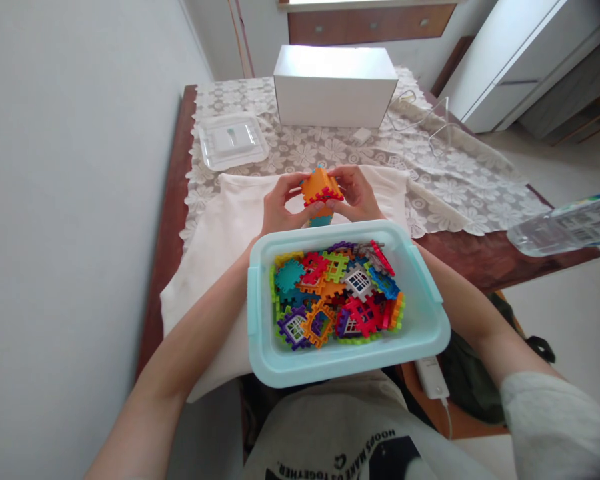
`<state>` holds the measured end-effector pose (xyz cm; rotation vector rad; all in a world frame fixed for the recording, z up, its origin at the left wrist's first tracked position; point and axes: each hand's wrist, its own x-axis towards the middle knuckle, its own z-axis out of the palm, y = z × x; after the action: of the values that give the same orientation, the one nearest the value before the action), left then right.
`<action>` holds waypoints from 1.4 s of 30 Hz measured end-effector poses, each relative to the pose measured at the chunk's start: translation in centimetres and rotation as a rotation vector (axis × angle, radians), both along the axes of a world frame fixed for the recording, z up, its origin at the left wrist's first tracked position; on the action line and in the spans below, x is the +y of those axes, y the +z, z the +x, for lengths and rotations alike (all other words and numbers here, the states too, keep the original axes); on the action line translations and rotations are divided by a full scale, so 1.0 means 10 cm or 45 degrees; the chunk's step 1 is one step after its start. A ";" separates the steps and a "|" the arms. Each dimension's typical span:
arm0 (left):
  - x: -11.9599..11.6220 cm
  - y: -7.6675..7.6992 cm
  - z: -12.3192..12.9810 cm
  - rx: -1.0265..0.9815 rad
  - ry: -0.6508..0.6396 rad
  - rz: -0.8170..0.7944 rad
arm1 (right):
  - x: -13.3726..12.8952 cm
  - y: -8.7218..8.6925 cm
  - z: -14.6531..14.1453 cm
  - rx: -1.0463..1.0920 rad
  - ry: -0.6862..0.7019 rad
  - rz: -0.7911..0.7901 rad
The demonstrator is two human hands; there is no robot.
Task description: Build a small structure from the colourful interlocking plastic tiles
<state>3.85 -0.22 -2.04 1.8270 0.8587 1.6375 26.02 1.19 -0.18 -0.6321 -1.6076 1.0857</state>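
Both of my hands hold a small built piece of interlocking plastic building tiles point(321, 187), with an orange top, red toothed edges and a teal part below. My left hand point(286, 203) grips its left side, thumb at the lower front. On the right side my right hand point(355, 195) holds it with the fingers behind and the thumb in front. Just nearer to me is a light blue plastic bin point(425, 320), full of loose toothed tiles point(330, 293) in red, orange, purple, green, grey and blue, some with window shapes. The bin's rear rim hides part of my wrists.
A white cloth point(205, 280) lies over a lace tablecloth point(310, 155). Behind stand a white box point(335, 93) and a clear plastic tray point(233, 140). A clear bottle point(565, 223) lies at the right table edge; a white power strip point(431, 378) is below the bin.
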 end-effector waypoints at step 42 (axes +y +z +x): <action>0.06 -0.06 -0.07 0.001 -0.116 -0.058 | 0.04 -0.10 -0.09 0.080 0.006 -0.111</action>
<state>3.16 0.35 -2.60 1.8085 0.7950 1.5492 25.14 1.63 -1.16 -0.6457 -1.5151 1.1725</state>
